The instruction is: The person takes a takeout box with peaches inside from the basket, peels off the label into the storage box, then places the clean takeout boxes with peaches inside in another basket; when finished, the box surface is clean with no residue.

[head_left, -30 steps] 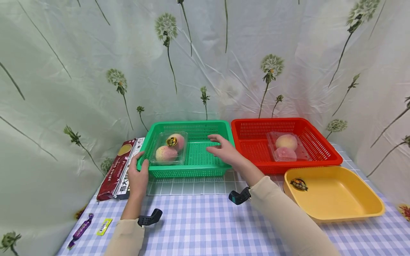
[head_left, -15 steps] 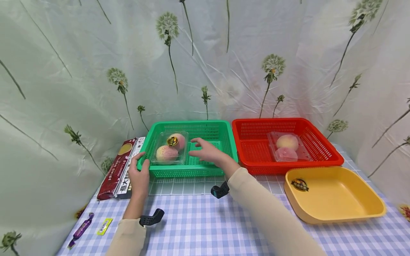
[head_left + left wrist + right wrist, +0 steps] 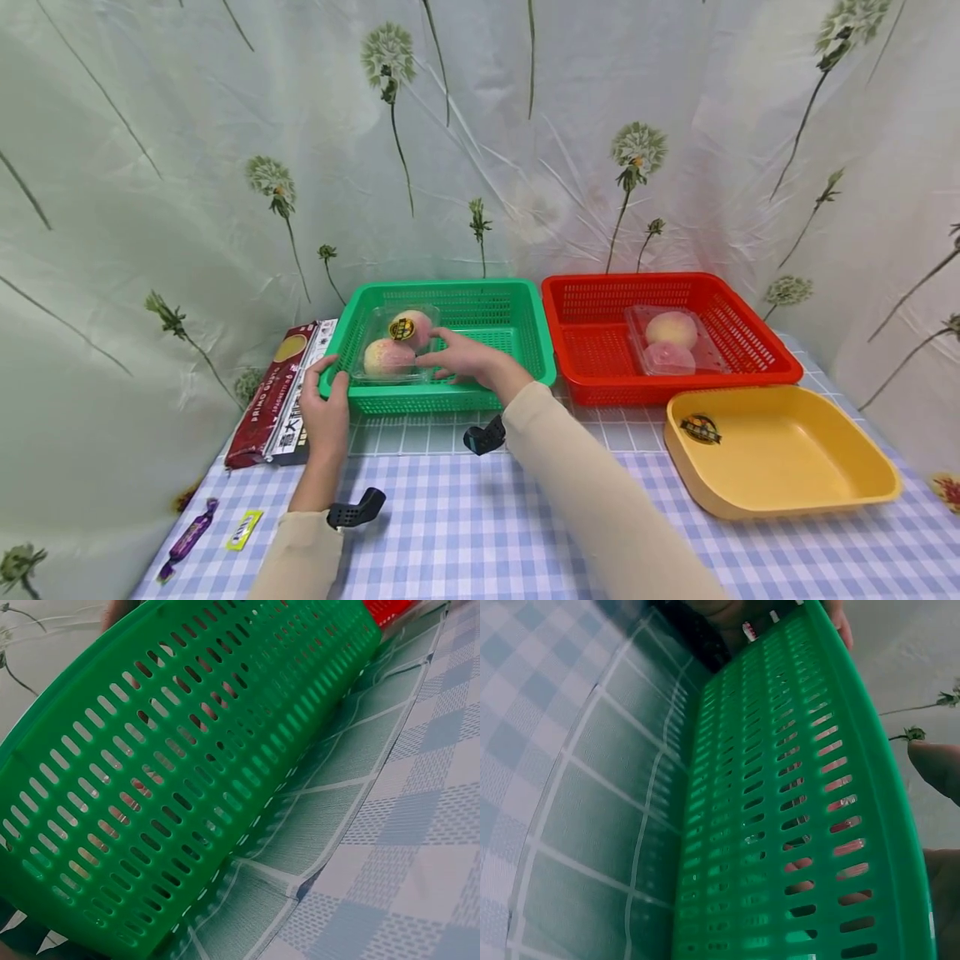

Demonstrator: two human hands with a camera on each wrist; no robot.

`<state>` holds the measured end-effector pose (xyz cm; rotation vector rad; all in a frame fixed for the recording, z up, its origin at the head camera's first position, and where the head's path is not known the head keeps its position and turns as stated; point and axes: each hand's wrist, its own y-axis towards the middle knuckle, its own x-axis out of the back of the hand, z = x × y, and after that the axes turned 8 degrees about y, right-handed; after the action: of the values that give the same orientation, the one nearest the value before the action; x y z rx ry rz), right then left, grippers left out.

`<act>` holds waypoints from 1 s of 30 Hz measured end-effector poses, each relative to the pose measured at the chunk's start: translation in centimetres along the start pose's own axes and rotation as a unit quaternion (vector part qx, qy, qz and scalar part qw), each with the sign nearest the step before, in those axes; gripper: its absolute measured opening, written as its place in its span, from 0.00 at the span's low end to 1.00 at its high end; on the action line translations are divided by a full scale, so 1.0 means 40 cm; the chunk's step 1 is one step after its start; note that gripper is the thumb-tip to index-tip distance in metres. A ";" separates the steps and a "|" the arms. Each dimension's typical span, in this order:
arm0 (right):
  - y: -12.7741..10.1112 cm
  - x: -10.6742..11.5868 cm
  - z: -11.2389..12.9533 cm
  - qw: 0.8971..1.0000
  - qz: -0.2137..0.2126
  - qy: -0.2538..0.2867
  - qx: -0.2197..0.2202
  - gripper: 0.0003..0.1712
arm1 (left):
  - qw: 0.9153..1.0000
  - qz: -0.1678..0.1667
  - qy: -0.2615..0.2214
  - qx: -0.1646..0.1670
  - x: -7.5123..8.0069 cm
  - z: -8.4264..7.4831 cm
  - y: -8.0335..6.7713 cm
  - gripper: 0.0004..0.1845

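Checked cloth (image 3: 435,533) runs off-frame; left hand (image 3: 325,410) grips green basket (image 3: 420,402); splayed right hand (image 3: 467,358) partly hides peach pack (image 3: 393,354).

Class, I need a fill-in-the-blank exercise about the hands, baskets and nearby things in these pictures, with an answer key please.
1. The left hand holds the near ____ corner of the green basket.
2. The right hand is beside a clear box that contains exactly ____ peaches.
3. The tray in front of the red basket is ____ in colour.
4. Beside the small yellow packet lies a sweet with a ____ wrapper.

Missing words: left; two; yellow; purple.
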<state>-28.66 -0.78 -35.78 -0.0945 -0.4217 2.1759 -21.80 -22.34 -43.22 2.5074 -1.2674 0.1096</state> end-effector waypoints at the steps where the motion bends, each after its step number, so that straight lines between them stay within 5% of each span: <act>1: 0.002 -0.001 0.000 1.000 0.000 0.012 -0.001 0.46 | 1.000 -0.001 -0.003 0.000 0.001 0.000 0.000 0.21; 16: 0.016 0.012 -0.015 0.986 -0.029 0.164 -0.011 0.36 | 1.000 0.006 -0.020 0.003 0.002 -0.009 -0.004 0.21; 30: 0.002 0.045 -0.017 0.993 -0.064 0.094 -0.017 0.28 | 1.000 0.006 -0.023 0.008 0.003 -0.009 -0.004 0.21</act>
<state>-29.65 0.79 -36.28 -0.2805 -0.3474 2.0126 -21.56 -22.23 -42.89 2.5300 -1.3053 0.0672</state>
